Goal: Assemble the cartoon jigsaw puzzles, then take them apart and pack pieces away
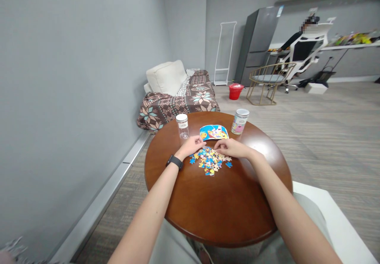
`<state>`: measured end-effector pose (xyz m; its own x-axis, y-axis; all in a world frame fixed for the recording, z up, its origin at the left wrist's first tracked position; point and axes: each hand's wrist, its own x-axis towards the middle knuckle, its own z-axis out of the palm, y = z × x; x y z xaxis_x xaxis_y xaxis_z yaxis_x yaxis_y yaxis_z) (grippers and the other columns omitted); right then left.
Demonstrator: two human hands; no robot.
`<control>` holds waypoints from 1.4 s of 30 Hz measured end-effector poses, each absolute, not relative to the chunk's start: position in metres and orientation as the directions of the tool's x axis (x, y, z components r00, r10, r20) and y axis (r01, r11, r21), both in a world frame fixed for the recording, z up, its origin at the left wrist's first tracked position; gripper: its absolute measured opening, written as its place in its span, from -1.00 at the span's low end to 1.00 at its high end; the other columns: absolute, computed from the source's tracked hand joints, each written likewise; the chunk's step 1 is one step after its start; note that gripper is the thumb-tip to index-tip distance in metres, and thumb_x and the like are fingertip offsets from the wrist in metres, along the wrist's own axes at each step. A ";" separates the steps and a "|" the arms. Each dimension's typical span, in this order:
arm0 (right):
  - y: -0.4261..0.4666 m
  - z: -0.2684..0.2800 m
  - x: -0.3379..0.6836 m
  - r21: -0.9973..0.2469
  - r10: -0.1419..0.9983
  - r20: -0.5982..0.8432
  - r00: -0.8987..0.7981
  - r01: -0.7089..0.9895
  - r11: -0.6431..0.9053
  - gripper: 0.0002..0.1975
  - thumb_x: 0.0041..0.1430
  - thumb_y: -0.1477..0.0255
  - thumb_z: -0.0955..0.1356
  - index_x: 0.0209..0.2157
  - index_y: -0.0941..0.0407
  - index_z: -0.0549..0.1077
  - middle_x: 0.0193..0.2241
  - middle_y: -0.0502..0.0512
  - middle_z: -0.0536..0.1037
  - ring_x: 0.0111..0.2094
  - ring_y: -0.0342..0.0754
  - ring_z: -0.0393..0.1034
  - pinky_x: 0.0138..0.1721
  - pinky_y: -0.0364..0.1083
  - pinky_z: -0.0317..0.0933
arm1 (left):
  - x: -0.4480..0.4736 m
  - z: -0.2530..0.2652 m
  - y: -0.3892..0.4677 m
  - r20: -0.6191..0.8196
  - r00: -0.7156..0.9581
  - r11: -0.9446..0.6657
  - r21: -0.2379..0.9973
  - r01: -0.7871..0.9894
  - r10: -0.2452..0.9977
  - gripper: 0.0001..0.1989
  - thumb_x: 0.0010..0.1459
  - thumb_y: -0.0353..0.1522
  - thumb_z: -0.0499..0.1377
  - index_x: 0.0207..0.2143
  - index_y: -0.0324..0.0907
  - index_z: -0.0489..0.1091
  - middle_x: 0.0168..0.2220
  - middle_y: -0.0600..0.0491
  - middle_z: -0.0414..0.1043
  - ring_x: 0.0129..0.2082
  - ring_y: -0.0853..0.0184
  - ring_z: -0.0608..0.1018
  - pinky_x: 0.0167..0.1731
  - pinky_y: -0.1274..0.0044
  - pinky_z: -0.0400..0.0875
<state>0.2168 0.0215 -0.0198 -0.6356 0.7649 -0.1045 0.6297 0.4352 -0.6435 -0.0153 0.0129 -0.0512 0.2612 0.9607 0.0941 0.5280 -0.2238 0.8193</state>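
Note:
A loose heap of jigsaw puzzle pieces (211,162), mostly blue, yellow and pink, lies on the round brown table (213,208). My left hand (192,146), with a black watch (174,161) at its wrist, is at the heap's upper left edge, fingers curled together. On the other side, my right hand (232,148) rests over the upper right of the heap, its fingers bent down toward the pieces. Whatever either hand pinches is too small to make out. Just behind the hands lies a colourful picture sheet (214,132) with a cartoon scene.
A clear jar with a white lid (182,126) stands at the table's back left, a printed tin (240,121) at its back right. Beyond are a covered sofa (184,101), a red bucket (235,92), a gold-framed chair (270,80) and a seated person (292,40).

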 end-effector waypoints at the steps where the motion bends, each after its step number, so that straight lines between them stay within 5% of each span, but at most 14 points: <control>1: 0.022 -0.020 0.217 -0.638 0.765 -0.082 -0.639 0.623 0.452 -0.72 0.09 0.29 0.34 -0.23 0.15 0.54 -0.57 -0.05 0.40 -0.54 -0.16 0.22 -0.48 -0.17 0.08 | -0.015 -0.051 0.012 0.095 0.268 -0.234 0.798 0.555 0.959 -0.70 0.10 -0.13 0.16 -0.45 -0.18 0.30 -0.56 0.17 0.26 -0.52 0.41 0.30 -0.47 0.55 0.15; 10: 0.016 -0.027 0.200 -0.625 0.738 -0.086 -0.669 0.613 0.483 -0.48 0.10 0.16 0.38 0.02 0.20 0.51 -0.65 -0.11 0.31 -0.59 -0.18 0.15 -0.46 -0.15 0.05 | -0.016 -0.053 0.009 0.148 0.297 -0.309 0.719 0.622 0.943 -0.72 0.09 -0.16 0.15 -0.48 -0.19 0.33 -0.59 0.21 0.17 -0.53 0.44 0.24 -0.48 0.57 0.08; 19: 0.012 -0.025 0.195 -0.631 0.732 -0.040 -0.680 0.585 0.510 -0.76 0.09 0.28 0.39 -0.28 0.15 0.52 -0.62 -0.09 0.33 -0.57 -0.19 0.17 -0.48 -0.18 0.03 | -0.020 -0.043 0.002 0.090 0.382 -0.326 0.717 0.617 0.920 -0.77 0.11 -0.21 0.13 -0.39 -0.20 0.41 -0.60 0.22 0.13 -0.55 0.44 0.22 -0.51 0.57 0.06; 26: 0.020 -0.030 0.198 -0.644 0.746 -0.009 -0.665 0.575 0.505 -0.83 0.04 0.33 0.40 -0.36 0.15 0.48 -0.65 -0.13 0.27 -0.58 -0.21 0.13 -0.49 -0.19 0.02 | -0.019 -0.041 -0.006 0.160 0.478 -0.491 0.486 0.723 0.863 -0.89 0.03 -0.45 0.08 -0.38 -0.17 0.38 -0.45 0.12 0.34 -0.40 0.36 0.36 -0.37 0.53 0.23; 31: 0.025 -0.033 0.201 -0.591 0.700 0.092 -0.708 0.527 0.610 -0.87 0.04 0.37 0.42 -0.40 0.15 0.55 -0.51 -0.01 0.38 -0.46 -0.15 0.25 -0.39 -0.16 0.15 | -0.028 -0.027 -0.018 0.159 0.475 -0.496 0.408 0.767 0.865 -0.90 0.18 -0.35 0.05 -0.35 -0.17 0.33 -0.38 0.07 0.39 -0.39 0.34 0.38 -0.38 0.51 0.22; 34: 0.026 -0.031 0.203 -0.584 0.676 0.165 -0.718 0.481 0.654 -0.88 0.03 0.39 0.44 -0.42 0.15 0.59 -0.30 0.12 0.44 -0.32 -0.08 0.35 -0.23 -0.11 0.26 | -0.040 -0.019 -0.023 0.147 0.421 -0.443 0.411 0.797 0.895 -0.74 0.24 -0.19 0.06 -0.43 -0.17 0.29 -0.47 0.10 0.35 -0.48 0.37 0.34 -0.46 0.51 0.13; 42: 0.029 -0.034 0.203 -0.606 0.678 0.153 -0.719 0.474 0.639 -0.86 0.10 0.38 0.38 -0.39 0.14 0.58 -0.37 0.11 0.57 -0.35 -0.05 0.43 -0.27 -0.10 0.29 | -0.050 -0.018 -0.024 0.004 0.394 -0.331 0.550 0.767 0.919 -0.53 -0.11 0.02 0.33 -0.48 -0.17 0.31 -0.54 0.19 0.26 -0.53 0.43 0.27 -0.52 0.55 0.06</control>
